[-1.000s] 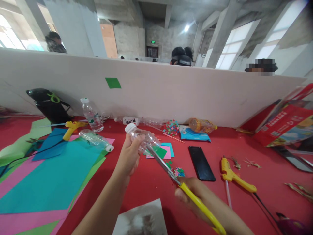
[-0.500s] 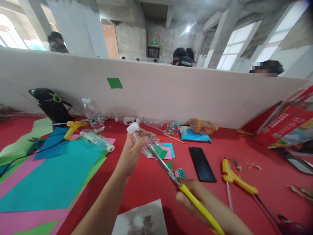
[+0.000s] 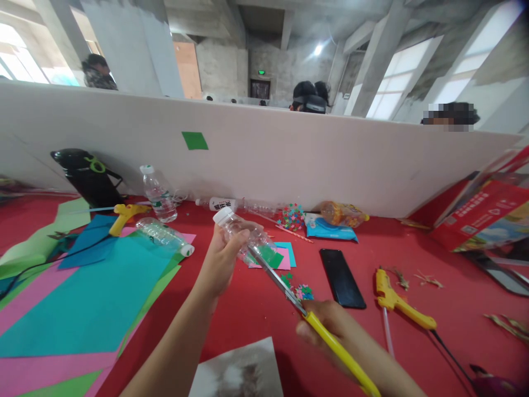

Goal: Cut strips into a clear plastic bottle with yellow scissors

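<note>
My left hand [image 3: 225, 256] is closed around a clear plastic bottle [image 3: 258, 236] with a white cap, held tilted above the table. In my right hand [image 3: 328, 325] is a pair of scissors [image 3: 285, 286] with long yellow handles. Their blades reach up to the side of the bottle, by my left thumb; the tips overlap the bottle, and I cannot tell whether they have gone through the plastic. Beneath the bottle lie small squares of pink, green and blue paper [image 3: 286, 259]. Small star cutouts [image 3: 303, 292] are scattered beside the blades.
A black phone [image 3: 342, 278] and a yellow glue gun [image 3: 399, 303] lie right on the red table [image 3: 243, 314]. Coloured paper sheets [image 3: 91, 298], another glue gun [image 3: 124, 215] and a black flask [image 3: 88, 179] are left. A white partition [image 3: 256, 149] stands behind.
Almost nothing differs. Both hands, the bottle and the scissors stay in nearly the same place, with only a tiny shift of the bottle and view.
</note>
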